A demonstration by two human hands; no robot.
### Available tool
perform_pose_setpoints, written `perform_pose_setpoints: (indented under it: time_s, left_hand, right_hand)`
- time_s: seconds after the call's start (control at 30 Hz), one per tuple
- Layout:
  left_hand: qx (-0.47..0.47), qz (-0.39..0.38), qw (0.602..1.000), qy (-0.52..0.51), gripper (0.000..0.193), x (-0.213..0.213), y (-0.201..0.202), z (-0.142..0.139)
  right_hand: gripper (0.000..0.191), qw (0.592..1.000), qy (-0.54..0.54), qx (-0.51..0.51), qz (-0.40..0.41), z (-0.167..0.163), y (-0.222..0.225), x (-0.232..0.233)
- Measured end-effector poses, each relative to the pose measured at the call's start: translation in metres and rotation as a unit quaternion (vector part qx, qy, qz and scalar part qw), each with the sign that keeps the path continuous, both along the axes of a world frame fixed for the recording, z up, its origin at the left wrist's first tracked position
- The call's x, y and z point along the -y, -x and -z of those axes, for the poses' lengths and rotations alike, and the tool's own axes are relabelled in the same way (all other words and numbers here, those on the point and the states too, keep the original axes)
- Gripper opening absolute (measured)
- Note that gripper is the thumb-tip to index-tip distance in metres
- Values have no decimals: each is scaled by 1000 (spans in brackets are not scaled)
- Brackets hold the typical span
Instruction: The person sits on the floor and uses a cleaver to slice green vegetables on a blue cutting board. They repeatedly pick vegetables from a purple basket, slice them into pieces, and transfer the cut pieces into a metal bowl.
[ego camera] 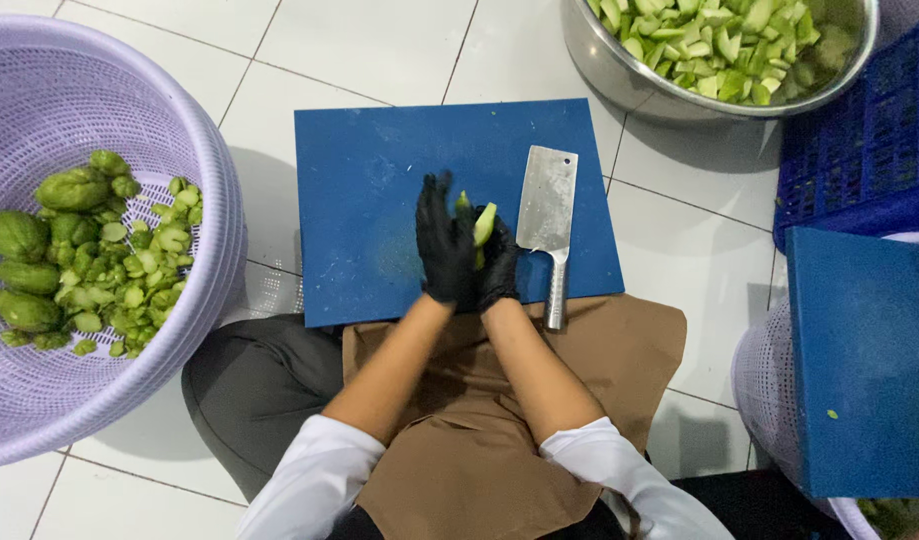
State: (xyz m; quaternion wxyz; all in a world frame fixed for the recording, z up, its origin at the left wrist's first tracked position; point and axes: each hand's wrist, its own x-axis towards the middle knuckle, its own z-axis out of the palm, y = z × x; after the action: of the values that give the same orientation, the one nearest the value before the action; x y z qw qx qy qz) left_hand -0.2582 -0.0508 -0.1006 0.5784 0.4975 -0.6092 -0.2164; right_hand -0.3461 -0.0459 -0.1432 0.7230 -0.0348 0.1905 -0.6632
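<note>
No packages, labels or signs show here, only plain containers: a lilac plastic basket (pixel 194 150) on the left, a steel bowl (pixel 619 75) at the top right, and a blue crate (pixel 859 140) at the right edge, with a second blue board (pixel 859 360) lying over another pale basket.

The person sits on the white tiled floor (pixel 379 45) with a blue cutting board (pixel 379 200) in front of their knees. Both hands wear black gloves and meet above the board's lower middle. The left hand (pixel 441 245) and right hand (pixel 499 268) are closed together around a green vegetable piece (pixel 484 222). It is pale green, wedge-shaped, with a lighter cut face. Its long axis runs up and away from the person, tip tilted slightly right.

A cleaver (pixel 545 205) lies flat on the board just beside the right hand, blade pointing away, steel handle toward the person. The lilac basket holds whole green vegetables and trimmings (pixel 109 260); the bowl holds cut chunks (pixel 709 40).
</note>
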Motion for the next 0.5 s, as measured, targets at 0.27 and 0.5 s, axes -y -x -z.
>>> perform_pose_setpoints:
  time_s: [0.27,0.5]
  left_hand:
    - [149,168,972,-74,33,0,-18,17]
    - [92,100,990,32,41,-34,-39,9]
  right_hand:
    - [35,996,52,67,-10,3,-10,-3]
    - [30,995,-59,20,79,-19,25,-5]
